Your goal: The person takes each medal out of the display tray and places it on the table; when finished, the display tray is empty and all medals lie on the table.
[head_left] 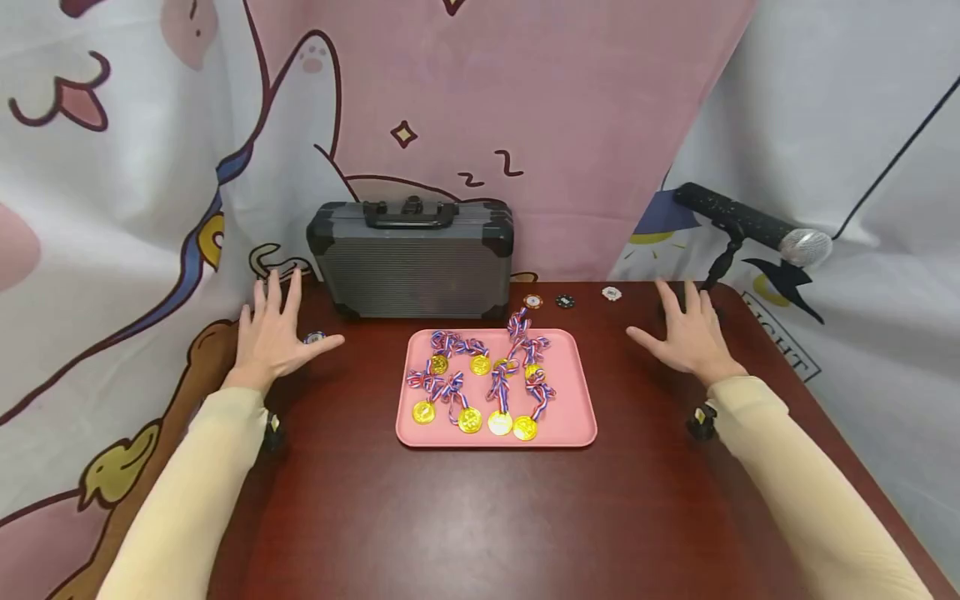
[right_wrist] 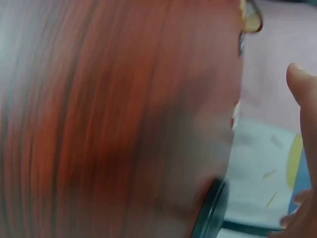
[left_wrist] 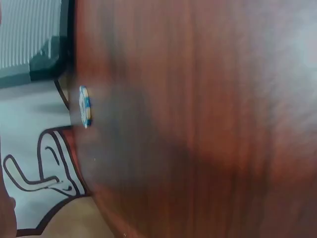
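Observation:
Both hands are held out over the table with fingers spread, holding nothing. The left hand [head_left: 272, 333] is at the left side, nearest a blue-and-white poker chip [head_left: 314, 337], which also shows in the left wrist view. On the right, the right hand [head_left: 692, 333] is in front of the microphone stand [head_left: 722, 262]; its thumb [right_wrist: 300, 84] shows at the edge of the right wrist view. Between the hands lies a pink tray [head_left: 573, 400] bearing several gold medals [head_left: 470, 419] with red, white and blue ribbons [head_left: 501, 385]. Some ribbons overlap.
Behind the tray stands a dark grey hard case [head_left: 411, 271] with its handle up. An orange-and-white chip [head_left: 532, 301], a black chip [head_left: 565, 301] and a white chip [head_left: 611, 293] line the back edge. A microphone [head_left: 750, 221] leans over the right. Printed cloth [head_left: 570, 125] hangs around the table.

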`<state>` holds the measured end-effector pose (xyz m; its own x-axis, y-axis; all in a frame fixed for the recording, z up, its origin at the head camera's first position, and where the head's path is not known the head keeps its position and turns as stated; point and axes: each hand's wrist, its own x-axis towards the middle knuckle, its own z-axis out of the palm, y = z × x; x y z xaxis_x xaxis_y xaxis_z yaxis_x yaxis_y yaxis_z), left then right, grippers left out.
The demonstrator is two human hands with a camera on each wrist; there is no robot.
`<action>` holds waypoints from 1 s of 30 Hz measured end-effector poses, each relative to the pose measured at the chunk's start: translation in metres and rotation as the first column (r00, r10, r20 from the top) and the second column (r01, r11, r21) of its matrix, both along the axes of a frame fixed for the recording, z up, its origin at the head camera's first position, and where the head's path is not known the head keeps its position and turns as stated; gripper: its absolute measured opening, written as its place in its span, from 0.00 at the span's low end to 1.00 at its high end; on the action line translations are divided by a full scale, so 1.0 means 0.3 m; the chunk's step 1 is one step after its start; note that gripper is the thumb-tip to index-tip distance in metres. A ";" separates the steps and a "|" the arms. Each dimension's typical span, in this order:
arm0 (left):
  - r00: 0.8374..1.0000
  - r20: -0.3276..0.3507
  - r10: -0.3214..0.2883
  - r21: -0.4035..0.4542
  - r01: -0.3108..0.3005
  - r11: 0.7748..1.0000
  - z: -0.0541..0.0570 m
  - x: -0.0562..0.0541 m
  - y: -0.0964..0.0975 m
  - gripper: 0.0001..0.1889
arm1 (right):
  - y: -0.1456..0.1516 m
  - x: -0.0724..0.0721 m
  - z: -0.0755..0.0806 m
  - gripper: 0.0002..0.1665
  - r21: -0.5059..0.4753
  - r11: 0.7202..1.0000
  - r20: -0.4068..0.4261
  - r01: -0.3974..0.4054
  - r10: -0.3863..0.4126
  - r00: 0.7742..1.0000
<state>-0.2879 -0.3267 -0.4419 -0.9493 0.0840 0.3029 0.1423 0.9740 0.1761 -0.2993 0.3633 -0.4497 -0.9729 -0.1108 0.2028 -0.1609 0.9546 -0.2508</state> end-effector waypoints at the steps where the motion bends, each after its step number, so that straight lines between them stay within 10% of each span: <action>1: 1.000 -0.019 -0.011 0.013 0.011 1.000 -0.003 0.009 0.007 0.71 | -0.017 0.003 0.005 0.65 -0.019 1.000 0.011 -0.018 0.018 1.000; 7: 0.983 -0.132 -0.130 0.097 0.143 0.985 0.002 0.049 0.102 0.62 | -0.136 0.020 0.018 0.54 -0.157 0.970 -0.005 -0.188 0.190 0.982; 13: 0.962 0.052 -0.269 0.203 0.254 0.946 -0.005 0.074 0.239 0.52 | -0.282 0.025 0.006 0.33 -0.260 0.862 -0.089 -0.436 0.428 0.899; 19: 0.884 0.274 -0.379 0.223 0.325 0.919 -0.052 0.063 0.329 0.53 | -0.395 0.023 -0.021 0.28 -0.335 0.789 0.043 -0.514 0.558 0.829; 30: 0.763 0.339 -0.551 0.490 0.356 0.795 -0.119 0.033 0.339 0.51 | -0.487 0.033 -0.059 0.23 -0.354 0.735 0.134 -0.579 0.652 0.746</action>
<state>-0.2779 -0.2251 -0.4775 -0.8577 0.5128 -0.0373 0.3606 0.6517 0.6673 -0.2895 0.2171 -0.4674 -0.7288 -0.6778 0.0970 -0.5899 0.5496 -0.5916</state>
